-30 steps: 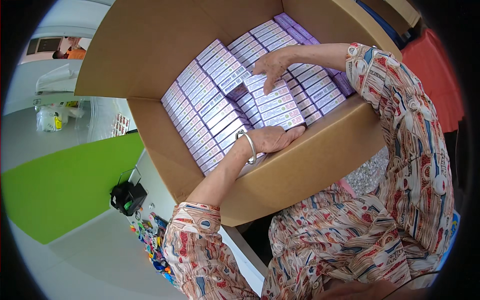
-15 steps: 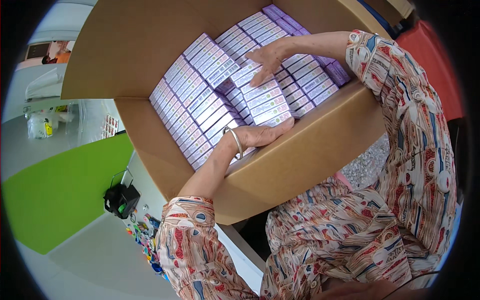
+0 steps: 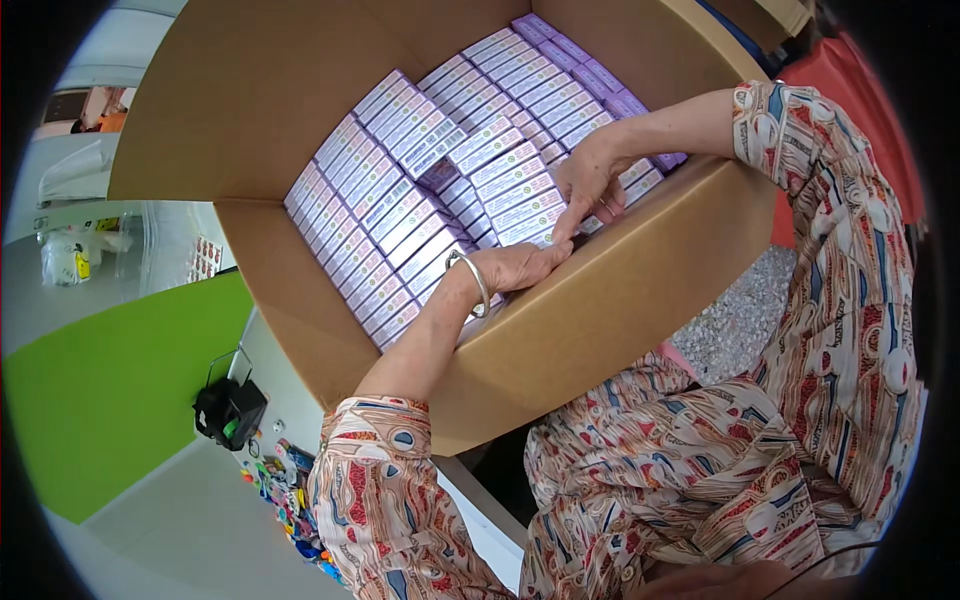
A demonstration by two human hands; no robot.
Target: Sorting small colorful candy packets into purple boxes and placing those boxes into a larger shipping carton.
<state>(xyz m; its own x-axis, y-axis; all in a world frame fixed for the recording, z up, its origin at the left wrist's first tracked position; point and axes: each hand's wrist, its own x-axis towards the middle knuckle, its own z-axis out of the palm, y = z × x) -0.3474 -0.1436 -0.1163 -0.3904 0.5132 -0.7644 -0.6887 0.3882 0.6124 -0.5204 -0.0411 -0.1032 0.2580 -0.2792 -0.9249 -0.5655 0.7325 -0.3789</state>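
1. Block of small white-and-purple cartons (image 3: pixel 507 185): lying inside the open cardboard box (image 3: pixel 600 305), towards its near wall, between the rows at left and right.
2. Axis of the block: its long side is running from far left to near right, its near end pointing at the near wall. Each carton within it is lying crosswise, its own long axis going from near left to far right. Printed narrow sides are facing up.
3. Left hand (image 3: pixel 515 268): resting at the near wall, by the block's near end. Fingers are lying close together, pointing right; their grip is hidden, so cannot tell whether they are holding anything.
4. Right hand (image 3: pixel 592 178): bending down over the block's right side, near end. Fingers are pointing nearward, some curling; thumb and fingertips are sitting close by the left fingertips. Cannot tell whether they are pinching a carton.
5. Silver bracelet (image 3: pixel 482 288): circling the left wrist.
6. Left rows of cartons (image 3: pixel 375 215): lining up roughly parallel to the block; a dark gap is showing between.
7. Purple cartons (image 3: pixel 568 50): standing along the far right side, showing their purple faces.
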